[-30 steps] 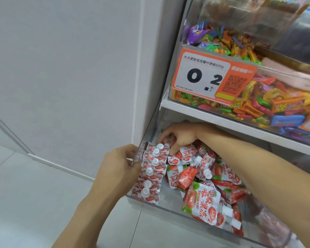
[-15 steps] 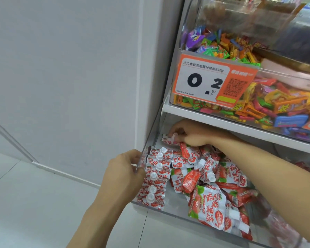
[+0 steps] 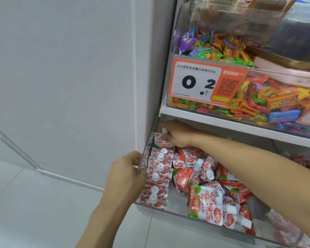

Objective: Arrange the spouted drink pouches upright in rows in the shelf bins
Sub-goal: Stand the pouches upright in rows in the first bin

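The right hand grips a pouch upright at the bin's far left. The left hand grips its left wall. Tag above reads "0.2".

Pouches in clear shelf bin

Orange price tag on upper clear bin: "0.2", "630g" closing a line of Chinese characters, QR code. Pouches carry red Chinese lettering; brand illegible.

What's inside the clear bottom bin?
The bin holds an upright pouch row along its left wall and loose pouches heaped right. The right forearm covers the heap's back.
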`<state>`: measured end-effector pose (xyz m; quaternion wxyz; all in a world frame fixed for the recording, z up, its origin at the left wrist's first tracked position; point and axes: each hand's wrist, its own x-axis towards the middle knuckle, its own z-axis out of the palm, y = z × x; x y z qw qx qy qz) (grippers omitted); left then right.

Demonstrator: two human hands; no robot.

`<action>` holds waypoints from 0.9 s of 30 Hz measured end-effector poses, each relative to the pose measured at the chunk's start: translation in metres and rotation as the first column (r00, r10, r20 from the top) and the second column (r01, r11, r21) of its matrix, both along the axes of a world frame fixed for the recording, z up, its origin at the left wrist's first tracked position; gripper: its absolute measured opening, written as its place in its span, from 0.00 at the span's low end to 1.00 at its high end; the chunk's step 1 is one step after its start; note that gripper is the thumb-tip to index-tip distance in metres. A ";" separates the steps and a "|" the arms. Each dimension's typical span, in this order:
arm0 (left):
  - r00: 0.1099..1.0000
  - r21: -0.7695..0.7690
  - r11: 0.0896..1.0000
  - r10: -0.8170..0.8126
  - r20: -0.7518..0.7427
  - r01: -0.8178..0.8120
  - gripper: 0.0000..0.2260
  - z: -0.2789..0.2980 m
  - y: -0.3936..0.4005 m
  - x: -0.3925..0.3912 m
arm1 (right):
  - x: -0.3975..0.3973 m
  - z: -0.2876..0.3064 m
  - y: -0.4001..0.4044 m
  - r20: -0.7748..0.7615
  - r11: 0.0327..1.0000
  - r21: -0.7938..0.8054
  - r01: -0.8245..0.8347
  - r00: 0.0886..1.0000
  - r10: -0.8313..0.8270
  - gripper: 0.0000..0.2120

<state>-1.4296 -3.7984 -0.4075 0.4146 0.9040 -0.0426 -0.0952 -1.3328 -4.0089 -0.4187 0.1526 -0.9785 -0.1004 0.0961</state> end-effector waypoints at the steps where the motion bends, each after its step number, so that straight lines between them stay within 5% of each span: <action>1: 1.000 0.003 1.000 -0.001 -0.001 0.001 0.07 0.000 0.000 0.000 | -0.003 -0.005 0.000 0.033 0.999 0.017 0.028 0.999 -0.028 0.08; 11: 1.000 0.014 1.000 0.013 -0.012 -0.013 0.06 0.001 -0.002 0.000 | -0.001 -0.014 -0.012 -0.126 0.998 0.059 0.031 0.992 -0.023 0.13; 15: 0.999 0.031 0.999 0.023 -0.029 -0.022 0.06 0.003 -0.002 0.002 | -0.003 -0.006 -0.020 -0.347 0.970 0.224 0.090 0.938 -0.006 0.23; 21: 1.000 0.037 0.999 0.012 -0.029 -0.010 0.07 0.004 0.000 0.002 | -0.023 0.006 -0.048 -0.046 1.000 -0.018 0.019 0.999 -0.020 0.27; 27: 0.999 0.054 0.998 0.040 -0.023 -0.038 0.07 0.003 -0.004 0.001 | -0.048 0.006 -0.048 -0.103 0.948 -0.317 0.030 0.992 -0.066 0.44</action>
